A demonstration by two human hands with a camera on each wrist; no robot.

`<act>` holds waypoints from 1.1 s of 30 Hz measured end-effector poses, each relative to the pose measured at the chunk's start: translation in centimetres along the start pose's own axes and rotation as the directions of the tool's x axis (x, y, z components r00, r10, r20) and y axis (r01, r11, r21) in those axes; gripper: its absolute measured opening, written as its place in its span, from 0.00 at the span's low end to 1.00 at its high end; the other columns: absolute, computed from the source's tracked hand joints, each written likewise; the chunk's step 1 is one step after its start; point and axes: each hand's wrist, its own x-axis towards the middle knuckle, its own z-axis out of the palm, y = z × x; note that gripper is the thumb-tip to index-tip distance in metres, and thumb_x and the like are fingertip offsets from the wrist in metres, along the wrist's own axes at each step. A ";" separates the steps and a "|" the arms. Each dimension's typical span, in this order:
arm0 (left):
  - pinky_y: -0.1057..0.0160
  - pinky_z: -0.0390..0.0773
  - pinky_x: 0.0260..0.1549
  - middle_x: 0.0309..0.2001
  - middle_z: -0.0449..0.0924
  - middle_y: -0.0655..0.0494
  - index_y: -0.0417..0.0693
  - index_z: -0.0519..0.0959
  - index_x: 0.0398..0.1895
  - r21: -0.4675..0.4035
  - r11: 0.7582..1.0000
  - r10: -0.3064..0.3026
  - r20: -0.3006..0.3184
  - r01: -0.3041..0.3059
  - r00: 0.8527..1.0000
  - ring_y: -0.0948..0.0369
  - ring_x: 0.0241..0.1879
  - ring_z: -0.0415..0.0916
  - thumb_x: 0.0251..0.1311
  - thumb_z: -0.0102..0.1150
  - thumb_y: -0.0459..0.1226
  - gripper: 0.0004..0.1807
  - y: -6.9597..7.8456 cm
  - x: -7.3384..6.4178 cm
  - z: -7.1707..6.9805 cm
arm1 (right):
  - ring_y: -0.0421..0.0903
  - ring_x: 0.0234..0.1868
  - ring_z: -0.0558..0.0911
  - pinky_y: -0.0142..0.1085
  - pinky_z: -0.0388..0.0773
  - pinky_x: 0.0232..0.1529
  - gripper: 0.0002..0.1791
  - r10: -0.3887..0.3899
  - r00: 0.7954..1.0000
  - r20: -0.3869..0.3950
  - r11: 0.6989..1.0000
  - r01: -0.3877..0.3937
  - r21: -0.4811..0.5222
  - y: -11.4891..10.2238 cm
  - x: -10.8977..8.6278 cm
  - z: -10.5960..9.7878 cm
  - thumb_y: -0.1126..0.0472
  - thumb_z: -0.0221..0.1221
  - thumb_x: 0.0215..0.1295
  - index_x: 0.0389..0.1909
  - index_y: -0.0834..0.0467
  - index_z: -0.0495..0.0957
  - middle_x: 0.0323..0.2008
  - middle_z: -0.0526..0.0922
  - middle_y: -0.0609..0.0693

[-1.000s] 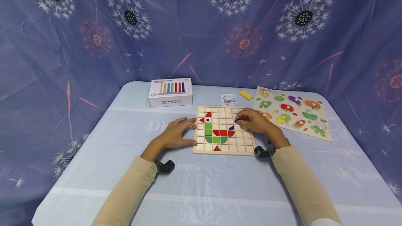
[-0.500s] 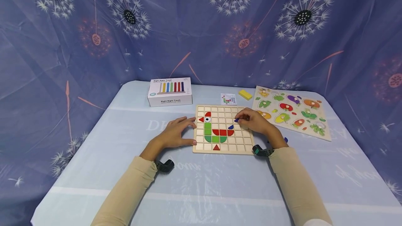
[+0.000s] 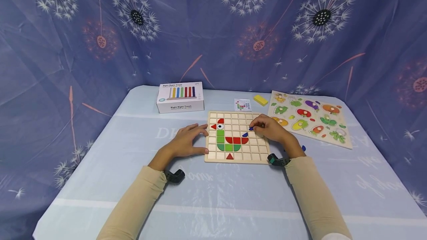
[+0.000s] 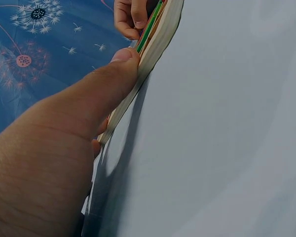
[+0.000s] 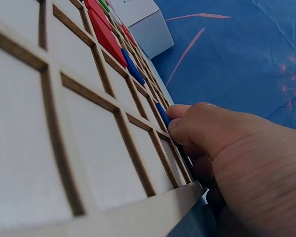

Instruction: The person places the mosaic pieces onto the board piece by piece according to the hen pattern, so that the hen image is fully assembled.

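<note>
A wooden grid board [image 3: 240, 156] lies in the middle of the table. Red, green and blue pieces in it form a bird, with an eye piece [image 3: 220, 126] at its head. My right hand [image 3: 271, 129] pinches a small blue piece [image 5: 163, 114] between thumb and fingertips, low over the cells at the board's right side. A blue piece [image 3: 245, 135] lies in the grid just left of it, beside the red row [image 3: 237, 140]. My left hand [image 3: 186, 142] is spread at the board's left edge, its thumb [image 4: 124, 59] and fingertips touching the rim.
Behind the board lie a picture card [image 3: 242, 105] and a yellow block [image 3: 261, 100]. A white toy box [image 3: 180, 97] stands at the back left. A vegetable puzzle board [image 3: 310, 119] lies at the right. Near the right wrist is another blue piece [image 3: 303, 148].
Both hands hold nearly the same places, the blue piece still pinched in the right one. The right forearm has shifted slightly left, and the blue piece beside that wrist has come into view.
</note>
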 end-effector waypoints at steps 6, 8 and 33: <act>0.39 0.49 0.68 0.78 0.57 0.62 0.64 0.73 0.57 -0.002 1.000 0.002 0.001 -0.002 1.000 0.48 0.77 0.48 0.52 0.69 0.64 0.32 0.1 0.0 -0.1 | 0.52 0.37 0.69 0.39 0.67 0.39 0.09 -0.011 1.000 -0.024 0.999 0.011 -0.031 2.9 0.8 0.3 0.72 0.55 0.73 0.48 0.66 0.83 0.40 0.74 0.59; 0.39 0.49 0.68 0.78 0.57 0.62 0.64 0.73 0.57 -0.005 1.000 0.003 0.001 -0.003 1.000 0.48 0.77 0.48 0.52 0.69 0.64 0.32 0.1 0.0 -0.1 | 0.52 0.37 0.69 0.39 0.67 0.39 0.09 -0.014 0.999 -0.028 0.999 0.013 -0.045 3.7 1.0 0.2 0.71 0.56 0.73 0.48 0.63 0.83 0.41 0.74 0.57; 0.39 0.50 0.68 0.77 0.58 0.61 0.64 0.73 0.57 0.003 1.000 0.010 -0.004 -0.010 1.000 0.47 0.76 0.48 0.53 0.70 0.63 0.32 0.0 0.0 0.0 | 0.57 0.53 0.77 0.56 0.74 0.52 0.12 -0.013 0.996 -0.091 0.944 -0.018 -0.329 2.7 -6.8 -4.7 0.66 0.59 0.73 0.54 0.62 0.80 0.53 0.79 0.58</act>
